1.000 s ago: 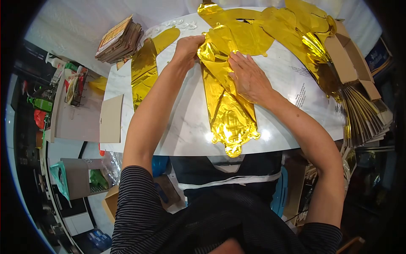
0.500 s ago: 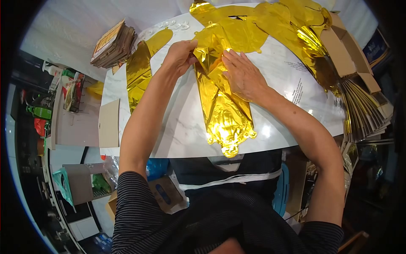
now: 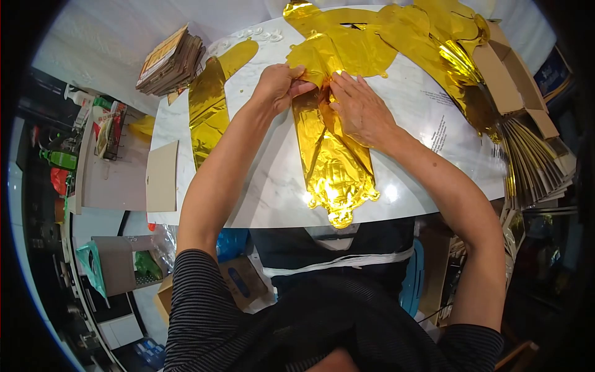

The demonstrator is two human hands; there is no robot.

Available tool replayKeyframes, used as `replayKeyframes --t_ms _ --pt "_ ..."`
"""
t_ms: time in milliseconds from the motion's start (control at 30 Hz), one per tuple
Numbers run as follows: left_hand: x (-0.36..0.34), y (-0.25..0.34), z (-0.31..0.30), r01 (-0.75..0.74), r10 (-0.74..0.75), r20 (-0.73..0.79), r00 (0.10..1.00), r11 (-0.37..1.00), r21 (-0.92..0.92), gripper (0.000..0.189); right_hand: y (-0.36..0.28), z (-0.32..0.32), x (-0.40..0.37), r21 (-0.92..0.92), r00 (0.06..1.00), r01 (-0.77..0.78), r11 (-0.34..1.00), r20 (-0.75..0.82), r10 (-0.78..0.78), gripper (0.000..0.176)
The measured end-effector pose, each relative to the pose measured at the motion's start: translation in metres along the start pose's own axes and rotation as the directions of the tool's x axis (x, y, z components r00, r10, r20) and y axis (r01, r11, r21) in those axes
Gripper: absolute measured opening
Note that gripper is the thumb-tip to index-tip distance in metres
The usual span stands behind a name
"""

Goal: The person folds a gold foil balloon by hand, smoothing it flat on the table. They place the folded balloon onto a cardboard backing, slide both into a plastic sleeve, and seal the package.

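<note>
A gold foil balloon (image 3: 334, 161), flat and creased, lies lengthwise on the white marbled table (image 3: 263, 170), its scalloped end near the front edge. My left hand (image 3: 282, 87) pinches the foil's left edge near its upper part, thumb and fingers closed on it. Across the right side of the same balloon rests my right hand (image 3: 362, 111), fingers stretched out and palm down. The foil between the two hands is folded and puckered. More flat gold foil balloons (image 3: 365, 53) spread beyond the hands, touching or overlapping the upper end.
Another gold foil piece (image 3: 209, 111) lies left of my left arm. A stack of cards (image 3: 170, 62) stands at the back left, near small clear rings (image 3: 266, 36). At right are an open cardboard box (image 3: 505, 68) and fanned cardboard sleeves (image 3: 536, 161). A beige card (image 3: 162, 177) sits at the left edge.
My left hand has shifted slightly right and down, folding the foil's left edge inward. My right hand stays flat on the foil. The whole view has moved slightly.
</note>
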State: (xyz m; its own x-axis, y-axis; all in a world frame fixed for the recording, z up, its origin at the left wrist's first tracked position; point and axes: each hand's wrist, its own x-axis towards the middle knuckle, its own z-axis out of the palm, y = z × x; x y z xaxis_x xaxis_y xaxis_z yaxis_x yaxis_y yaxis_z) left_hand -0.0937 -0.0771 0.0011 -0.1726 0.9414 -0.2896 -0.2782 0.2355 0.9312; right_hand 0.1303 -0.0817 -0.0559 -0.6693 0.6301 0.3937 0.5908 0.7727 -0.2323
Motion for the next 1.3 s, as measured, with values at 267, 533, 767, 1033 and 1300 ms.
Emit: replayKeyframes --t_ms 267,533,767,1033,1300 --pt "0.010 -0.002 0.018 0.078 -0.094 0.084 0.992 0.981 0.177 0.031 0.000 -0.002 0.001 0.026 1.000 0.003 1.000 -0.001 -0.003 0.056" --pt "0.010 -0.010 0.022 -0.325 0.603 0.179 0.778 0.142 0.935 0.049 -0.001 -0.003 -0.001 -0.013 1.000 0.001 1.000 0.003 -0.001 0.056" --pt "0.013 0.007 0.033 -0.184 0.254 0.056 0.966 0.513 0.839 0.069 -0.002 -0.004 0.001 0.033 0.999 -0.016 0.999 0.030 0.015 0.059" --pt "0.015 0.009 0.036 -0.218 0.325 0.098 0.941 0.359 0.907 0.070 0.000 0.001 0.001 0.033 1.000 -0.009 0.999 0.024 0.009 0.059" --pt "0.022 0.007 0.039 -0.213 0.329 0.142 0.933 0.192 0.958 0.040 -0.003 -0.007 0.000 0.103 0.999 -0.032 0.994 0.022 0.030 0.064"
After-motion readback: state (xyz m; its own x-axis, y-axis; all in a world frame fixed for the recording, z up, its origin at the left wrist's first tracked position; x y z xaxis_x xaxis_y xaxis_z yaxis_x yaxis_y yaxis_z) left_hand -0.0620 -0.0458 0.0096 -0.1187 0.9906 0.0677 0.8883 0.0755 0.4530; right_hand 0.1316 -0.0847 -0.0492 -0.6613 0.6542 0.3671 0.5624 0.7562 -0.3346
